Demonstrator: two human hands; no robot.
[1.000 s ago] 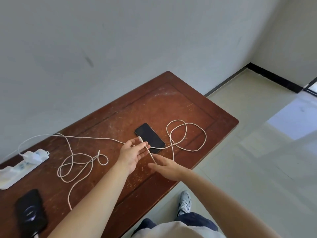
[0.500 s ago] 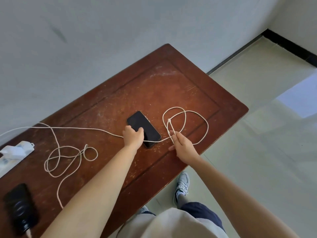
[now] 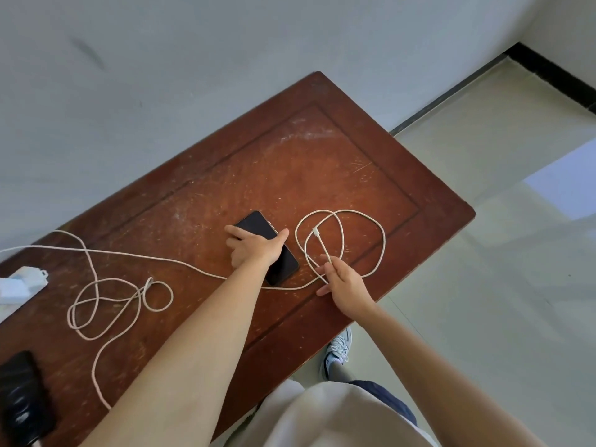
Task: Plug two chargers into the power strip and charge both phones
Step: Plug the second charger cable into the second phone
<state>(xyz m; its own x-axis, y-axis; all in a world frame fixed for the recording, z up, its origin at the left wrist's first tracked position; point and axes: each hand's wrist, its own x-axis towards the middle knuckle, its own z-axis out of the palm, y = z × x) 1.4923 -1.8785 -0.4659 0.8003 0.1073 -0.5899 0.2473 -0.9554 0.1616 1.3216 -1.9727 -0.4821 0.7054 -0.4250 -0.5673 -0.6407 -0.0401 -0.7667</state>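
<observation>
Left hand [image 3: 254,248]: laid over black phone [image 3: 280,263], gripped at its edges on bench [image 3: 371,175].
Right hand [image 3: 343,280]: white cable [image 3: 324,250] pinched near its connector.

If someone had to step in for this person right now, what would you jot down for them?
Left hand: grips the phone lying mid-table, thumb and fingers on opposite edges.
Right hand: pinches the white cable just behind its plug tip, which points away and is not in the phone.
Second phone: at the near left corner of the table; whether it is connected cannot be told.
Power strip: at the left edge, with a white charger on it.
Left: push the tip into the held phone, then check the second phone and its charger.
</observation>
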